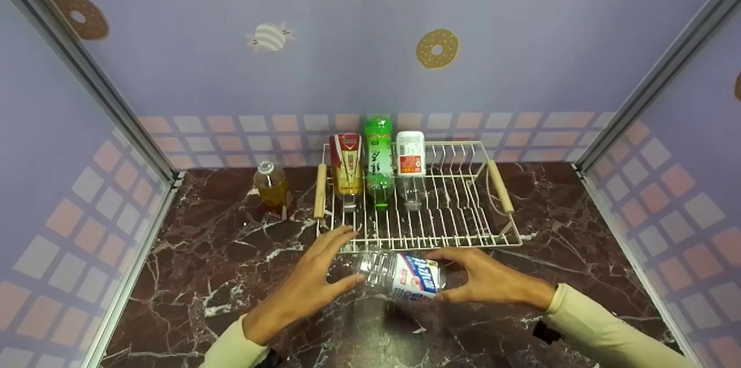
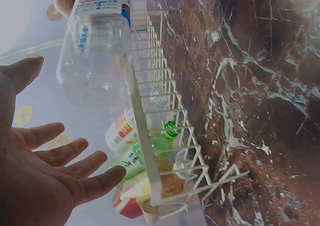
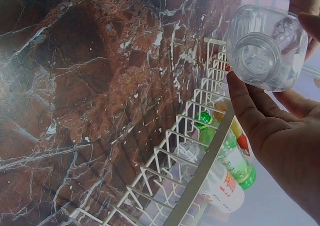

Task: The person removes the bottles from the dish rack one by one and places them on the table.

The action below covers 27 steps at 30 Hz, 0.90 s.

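Observation:
In the head view a clear plastic bottle [image 1: 415,276] with a white, blue and red label lies tilted on its side in front of a white wire rack [image 3: 208,158]. My right hand [image 1: 486,279] grips the labelled end between thumb and fingers. At the other end my left hand [image 1: 312,278] has its fingers spread, and the left wrist view shows the bottle [image 2: 95,61] beyond that thumb. Inside the rack stand three bottles, necks down: a red and gold one [image 1: 347,165], a green one [image 1: 379,162] and a white-labelled one [image 1: 411,154].
A capped bottle of amber liquid [image 1: 273,188] stands upright left of the rack. Wooden handles [image 1: 501,186] sit at both rack ends. Dark marble counter [image 1: 220,258] runs beneath everything, enclosed by lilac patterned walls [image 1: 347,67] at the back and sides.

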Each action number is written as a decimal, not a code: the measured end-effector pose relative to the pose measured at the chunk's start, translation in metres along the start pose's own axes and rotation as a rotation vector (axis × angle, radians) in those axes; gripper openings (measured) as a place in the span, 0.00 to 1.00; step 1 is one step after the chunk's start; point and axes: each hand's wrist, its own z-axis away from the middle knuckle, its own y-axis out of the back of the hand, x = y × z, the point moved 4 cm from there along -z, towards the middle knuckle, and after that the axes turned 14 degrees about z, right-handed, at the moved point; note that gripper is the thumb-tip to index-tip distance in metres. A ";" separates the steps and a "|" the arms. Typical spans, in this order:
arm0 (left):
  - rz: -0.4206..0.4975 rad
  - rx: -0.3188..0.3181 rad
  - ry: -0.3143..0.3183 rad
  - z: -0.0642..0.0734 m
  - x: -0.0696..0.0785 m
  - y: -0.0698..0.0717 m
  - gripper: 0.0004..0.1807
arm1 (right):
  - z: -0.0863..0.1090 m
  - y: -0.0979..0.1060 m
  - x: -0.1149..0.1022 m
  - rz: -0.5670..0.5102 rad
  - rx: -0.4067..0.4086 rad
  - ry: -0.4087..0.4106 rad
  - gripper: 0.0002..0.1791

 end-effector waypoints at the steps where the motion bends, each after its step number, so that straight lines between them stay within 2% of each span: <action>1: 0.001 -0.016 -0.003 0.000 0.002 -0.001 0.44 | 0.000 0.000 -0.001 -0.002 -0.002 0.000 0.40; 8: -0.024 -0.113 0.010 0.001 0.008 -0.009 0.46 | 0.000 -0.001 -0.004 0.004 -0.004 0.020 0.39; 18: -0.065 -0.192 -0.005 0.006 0.012 -0.025 0.47 | 0.000 0.000 -0.009 0.015 -0.013 0.034 0.38; 23: -0.122 -0.233 -0.021 0.005 0.012 -0.034 0.48 | -0.001 -0.002 -0.011 0.003 -0.031 0.038 0.39; 27: -0.178 -0.243 -0.037 0.003 0.011 -0.039 0.47 | -0.002 -0.004 -0.013 0.002 -0.037 0.043 0.38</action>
